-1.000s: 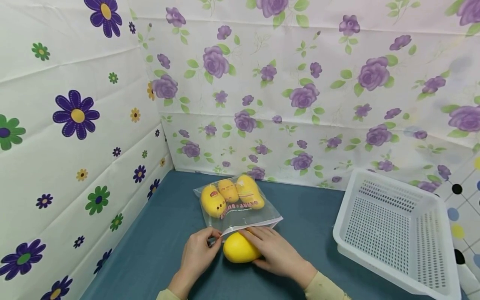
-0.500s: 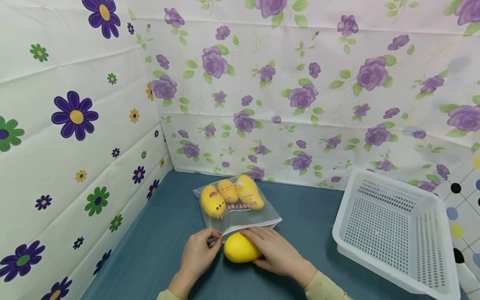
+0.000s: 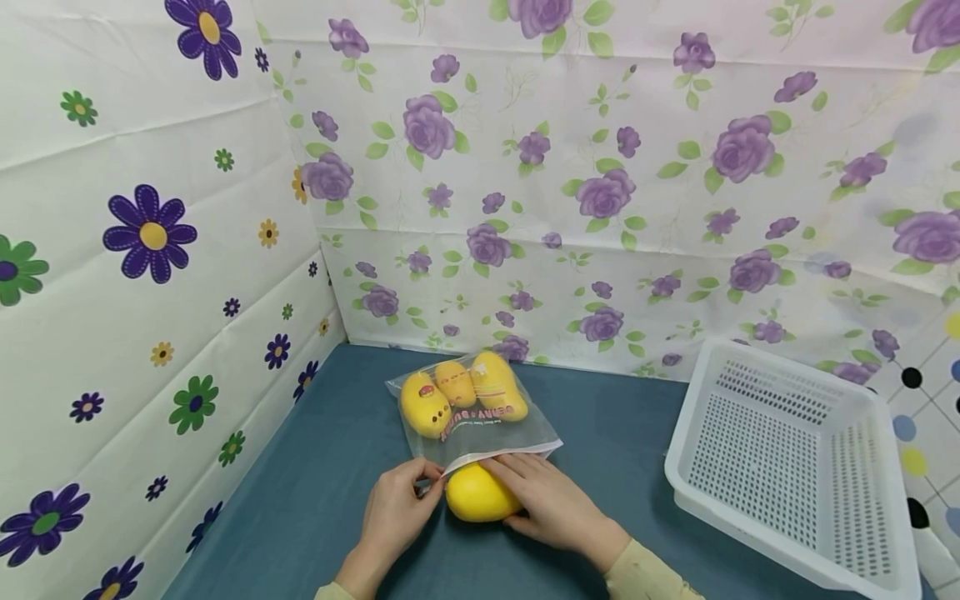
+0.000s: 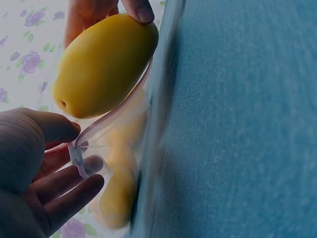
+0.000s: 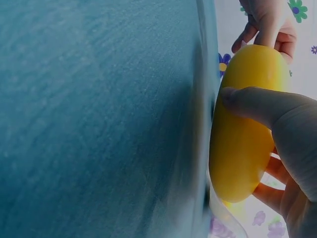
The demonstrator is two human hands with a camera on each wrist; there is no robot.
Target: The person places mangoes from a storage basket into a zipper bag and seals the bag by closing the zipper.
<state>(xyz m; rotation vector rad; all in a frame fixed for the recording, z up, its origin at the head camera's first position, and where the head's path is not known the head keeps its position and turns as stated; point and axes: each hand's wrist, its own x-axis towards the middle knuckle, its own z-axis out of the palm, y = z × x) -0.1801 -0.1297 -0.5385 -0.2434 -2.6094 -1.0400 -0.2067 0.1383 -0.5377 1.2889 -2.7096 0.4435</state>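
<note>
A smooth yellow mango [image 3: 480, 493] lies at the mouth of a clear zip bag [image 3: 480, 440]. My right hand [image 3: 558, 504] grips it from the right, the thumb [image 5: 252, 101] on the near side and the fingers over the far side. At the bag's left corner my left hand [image 3: 401, 504] pinches the edge between thumb and fingertips, by the small white zip slider [image 4: 76, 154]. Inside the bag are three yellow fruits: a rounded mango [image 3: 425, 406], a smaller fruit [image 3: 455, 383] and a longer fruit [image 3: 497, 387]. Pink lettering on the film covers parts of them.
A white perforated plastic basket [image 3: 682, 467] stands on the right side of the blue table [image 3: 300, 500]. Behind the bag rises a wall covering with purple roses [image 3: 487, 244]; another flowered covering [image 3: 153, 235] closes off the left.
The mango has edged very slightly forward against the bag's mouth with my right hand. My left hand keeps its pinch on the bag's corner.
</note>
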